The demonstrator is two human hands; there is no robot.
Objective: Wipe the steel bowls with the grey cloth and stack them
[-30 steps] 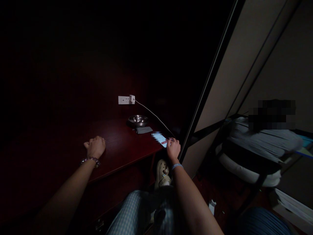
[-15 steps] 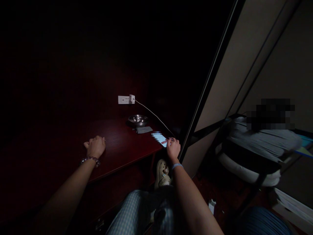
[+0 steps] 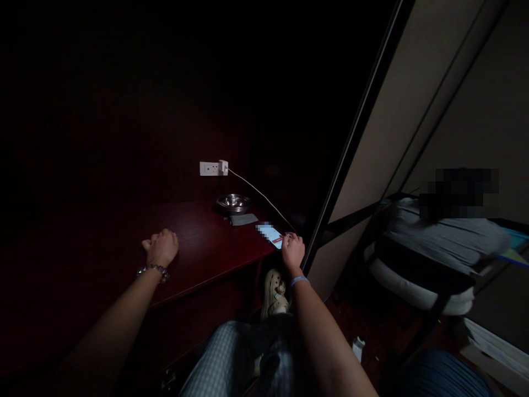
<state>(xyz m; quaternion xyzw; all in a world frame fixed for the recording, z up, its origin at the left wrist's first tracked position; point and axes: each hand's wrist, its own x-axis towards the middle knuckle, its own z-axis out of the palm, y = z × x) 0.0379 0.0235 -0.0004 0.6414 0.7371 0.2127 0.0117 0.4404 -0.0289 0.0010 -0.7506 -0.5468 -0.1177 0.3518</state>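
My left hand (image 3: pixel 162 247) rests on the dark red table (image 3: pixel 206 248) with its fingers curled in, and nothing shows in it. At the table's right corner lies a lit phone (image 3: pixel 270 236), its far end blurred out. My right hand (image 3: pixel 293 249) is at the phone's near end with its fingers bent together over the edge; the fingertips are partly hidden, so I cannot tell whether they grip it. A white cable (image 3: pixel 264 197) runs from a charger (image 3: pixel 223 166) in the wall socket down towards my right hand.
Behind the phone are a stacked metal bowl (image 3: pixel 233 203) and a folded grey cloth (image 3: pixel 244 220). A dark-framed partition (image 3: pixel 351 138) rises at the right. Beyond it, a person in a grey shirt (image 3: pixel 446 234) leans forward on a chair. My shoe (image 3: pixel 273 292) shows below the table.
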